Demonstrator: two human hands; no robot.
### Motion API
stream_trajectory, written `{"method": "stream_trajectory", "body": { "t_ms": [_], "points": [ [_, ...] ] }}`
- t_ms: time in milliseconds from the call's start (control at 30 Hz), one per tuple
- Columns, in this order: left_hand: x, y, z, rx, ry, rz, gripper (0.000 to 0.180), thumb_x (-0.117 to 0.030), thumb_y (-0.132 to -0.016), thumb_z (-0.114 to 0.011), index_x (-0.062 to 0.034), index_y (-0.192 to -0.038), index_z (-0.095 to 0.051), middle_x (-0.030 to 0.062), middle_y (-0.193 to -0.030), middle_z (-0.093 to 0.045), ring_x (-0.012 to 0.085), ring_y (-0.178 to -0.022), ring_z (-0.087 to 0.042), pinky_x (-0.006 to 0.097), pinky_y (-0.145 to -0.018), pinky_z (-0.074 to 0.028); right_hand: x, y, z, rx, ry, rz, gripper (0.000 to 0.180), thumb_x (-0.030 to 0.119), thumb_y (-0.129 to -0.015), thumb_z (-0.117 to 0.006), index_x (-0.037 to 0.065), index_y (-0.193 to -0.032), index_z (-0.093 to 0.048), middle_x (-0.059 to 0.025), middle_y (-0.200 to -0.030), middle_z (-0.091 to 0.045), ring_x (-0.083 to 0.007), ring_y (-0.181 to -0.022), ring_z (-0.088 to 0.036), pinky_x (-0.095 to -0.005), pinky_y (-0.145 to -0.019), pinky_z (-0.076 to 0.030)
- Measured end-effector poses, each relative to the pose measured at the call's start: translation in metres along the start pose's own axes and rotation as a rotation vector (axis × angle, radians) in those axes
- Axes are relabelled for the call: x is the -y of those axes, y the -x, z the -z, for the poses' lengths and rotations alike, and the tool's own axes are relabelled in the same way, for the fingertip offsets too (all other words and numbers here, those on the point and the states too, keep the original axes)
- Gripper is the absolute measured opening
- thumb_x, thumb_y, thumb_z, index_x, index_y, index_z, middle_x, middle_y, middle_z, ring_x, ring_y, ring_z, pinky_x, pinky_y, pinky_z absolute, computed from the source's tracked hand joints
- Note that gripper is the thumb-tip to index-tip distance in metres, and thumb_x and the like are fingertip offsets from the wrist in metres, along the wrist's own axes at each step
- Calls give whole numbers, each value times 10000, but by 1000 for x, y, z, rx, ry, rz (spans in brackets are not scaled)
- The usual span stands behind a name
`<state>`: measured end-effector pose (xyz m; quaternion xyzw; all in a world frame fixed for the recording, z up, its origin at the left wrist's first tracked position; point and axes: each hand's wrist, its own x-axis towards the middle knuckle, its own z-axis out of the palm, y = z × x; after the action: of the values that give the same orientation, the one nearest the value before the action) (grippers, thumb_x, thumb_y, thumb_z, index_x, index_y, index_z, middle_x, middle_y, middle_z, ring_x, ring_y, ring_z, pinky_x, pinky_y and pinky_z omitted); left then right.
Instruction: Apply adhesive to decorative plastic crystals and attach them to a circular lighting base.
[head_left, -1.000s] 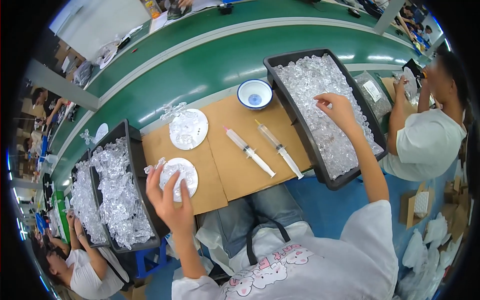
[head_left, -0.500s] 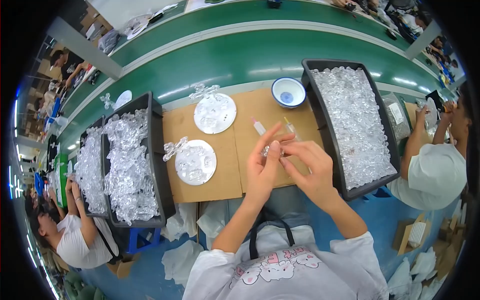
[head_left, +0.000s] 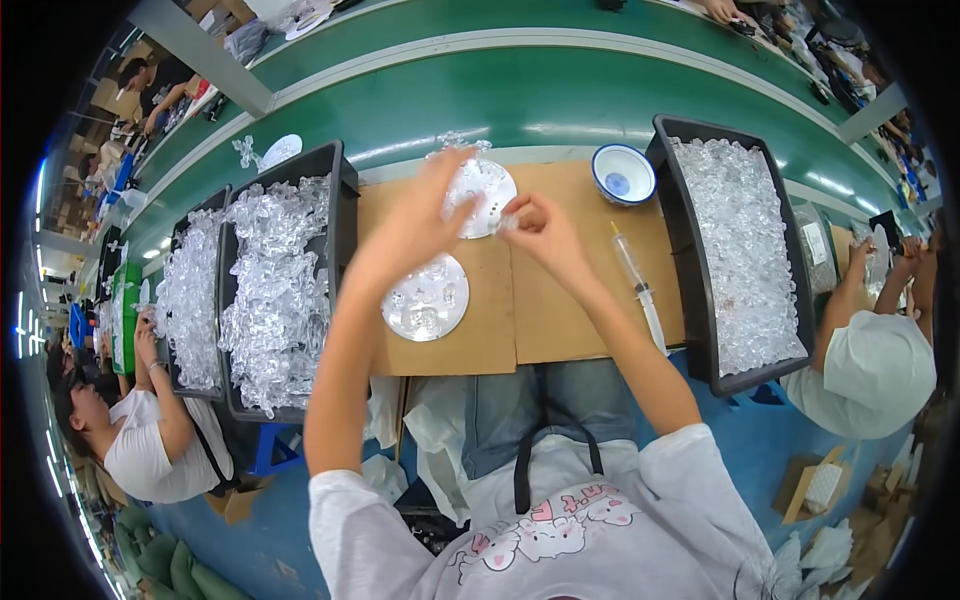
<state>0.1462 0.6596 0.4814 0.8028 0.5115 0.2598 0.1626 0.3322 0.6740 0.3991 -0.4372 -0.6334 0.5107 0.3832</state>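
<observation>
Both hands have left the syringe (head_left: 640, 290) lying on the counter (head_left: 560, 320). The left hand (head_left: 420, 215) is gripping the far disc (head_left: 485, 185); the right hand (head_left: 540, 225) fingers are pinching a small clear piece (head_left: 507, 222) beside it.

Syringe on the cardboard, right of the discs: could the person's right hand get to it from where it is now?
Probably yes. The syringe lies bare on the cardboard board, nothing on top of it, just right of the right hand, which is pinching a small clear piece at the far disc.
</observation>
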Motion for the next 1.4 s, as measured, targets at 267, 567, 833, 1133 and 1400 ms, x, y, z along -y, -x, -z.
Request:
{"method": "stream_trajectory", "body": {
  "t_ms": [267,567,833,1133,1400],
  "points": [
    [87,-53,16,136,-140,129,561,-255,-739,-687,-57,-1222,-480,160,-1156,-552,310,-1073,-524,357,-913,-412,-33,-43,-12,-134,366,51,239,170,-714,-697,34,-897,-627,-86,-677,-633,-139,-641,-594,-298,-608,-457],
    [110,-65,-13,251,53,158,369,-213,-719,-695,-40,-1032,-605,140,-964,-620,235,-875,-576,330,-811,-445,-41,-54,-12,-104,366,63,255,124,-686,-710,32,-916,-650,-91,-697,-628,-167,-578,-580,-283,-579,-461],
    [110,-57,-23,83,157,186,281,-154,-753,-652,-25,-999,-607,96,-878,-639,192,-809,-573,318,-789,-445,-42,-46,-7,-117,481,124,262,123,-716,-688,64,-964,-628,-50,-671,-577,-160,-530,-533,-285,-551,-446],
    [104,-54,-19,156,164,227,266,-145,-767,-634,-14,-996,-600,104,-867,-635,200,-782,-580,318,-762,-457,-22,-37,-13,55,1063,225,196,209,-801,-596,142,-984,-581,-74,-671,-625,-259,-611,-608,-372,-538,-465],
    [105,-49,-20,110,176,166,240,-134,-756,-628,15,-933,-565,122,-803,-613,224,-720,-556,328,-711,-458,-29,-41,-17,-39,492,31,223,198,-778,-661,65,-947,-601,-69,-649,-602,-145,-552,-571,-268,-534,-435]
  ]
}}
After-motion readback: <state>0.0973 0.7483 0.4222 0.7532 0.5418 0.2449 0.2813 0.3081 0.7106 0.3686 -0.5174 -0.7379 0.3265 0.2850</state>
